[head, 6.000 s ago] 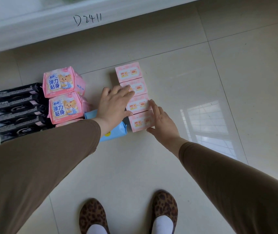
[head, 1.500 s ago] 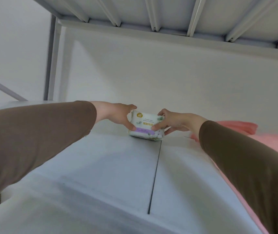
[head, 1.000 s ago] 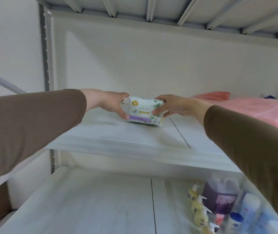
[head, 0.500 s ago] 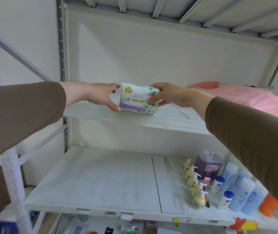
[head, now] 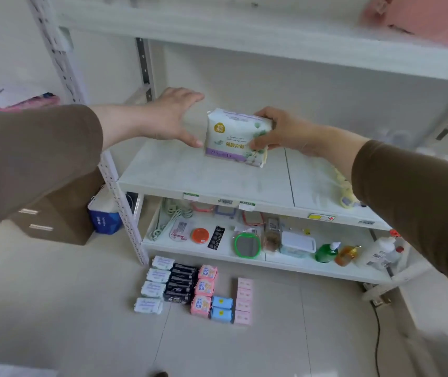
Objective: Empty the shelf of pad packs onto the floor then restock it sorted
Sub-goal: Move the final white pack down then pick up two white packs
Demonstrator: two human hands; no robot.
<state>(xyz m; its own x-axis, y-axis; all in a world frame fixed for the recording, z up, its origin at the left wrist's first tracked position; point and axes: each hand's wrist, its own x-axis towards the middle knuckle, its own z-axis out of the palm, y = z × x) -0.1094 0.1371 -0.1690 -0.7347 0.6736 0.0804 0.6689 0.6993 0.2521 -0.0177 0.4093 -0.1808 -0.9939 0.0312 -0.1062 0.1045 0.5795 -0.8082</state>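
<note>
Right hand [head: 282, 131] grips pad pack [head: 236, 138]; left hand [head: 172, 118] spread beside it.

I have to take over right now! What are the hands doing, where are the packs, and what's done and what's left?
Right hand grips the white pad pack, carried in front of the shelf.
Left hand is open beside the pack; contact is unclear.
The other packs lie in sorted rows on the floor: white packs, black packs, pink bear packs, blue packs, pale pink boxes.
Done: most packs unloaded.
Left: set this pack down with the white ones, then restock sorted.
</note>
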